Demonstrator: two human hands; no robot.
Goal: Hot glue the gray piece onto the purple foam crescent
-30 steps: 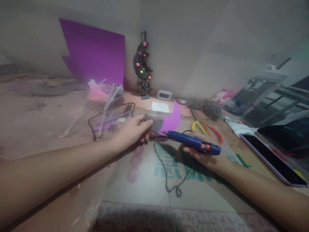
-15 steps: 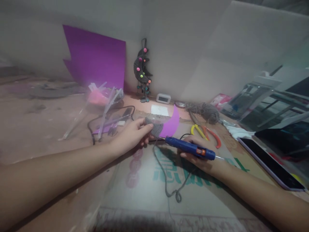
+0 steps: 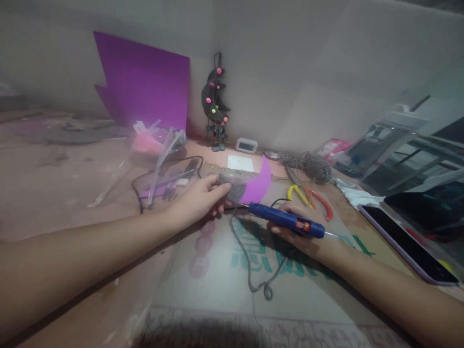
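Note:
Between the thumb and fingers of my left hand (image 3: 207,195) is a purple crescent moon cutout (image 3: 258,184). Grey yarn (image 3: 236,192) is wrapped round the crescent's left part, and its bare purple tip points up and right. My right hand (image 3: 295,227) is closed round a blue hot glue gun (image 3: 281,218). A clear glue stick (image 3: 331,235) pokes out of the gun's back end. The nozzle is at the lower edge of the wrapped part; whether it touches cannot be seen. A loose yarn strand (image 3: 248,265) hangs from the crescent and curls on the board.
A printed cardboard sheet (image 3: 217,295) lies under my hands. Scissors with yellow and orange handles (image 3: 319,203), a grey yarn ball (image 3: 317,166) and a phone (image 3: 406,244) are right. Glue sticks (image 3: 159,166) lie left. A decorated moon hanging (image 3: 213,104) and purple sheet (image 3: 148,82) stand behind.
The view has shifted very slightly. Both hands keep their hold, and the glue gun's nozzle stays at the crescent's lower edge.

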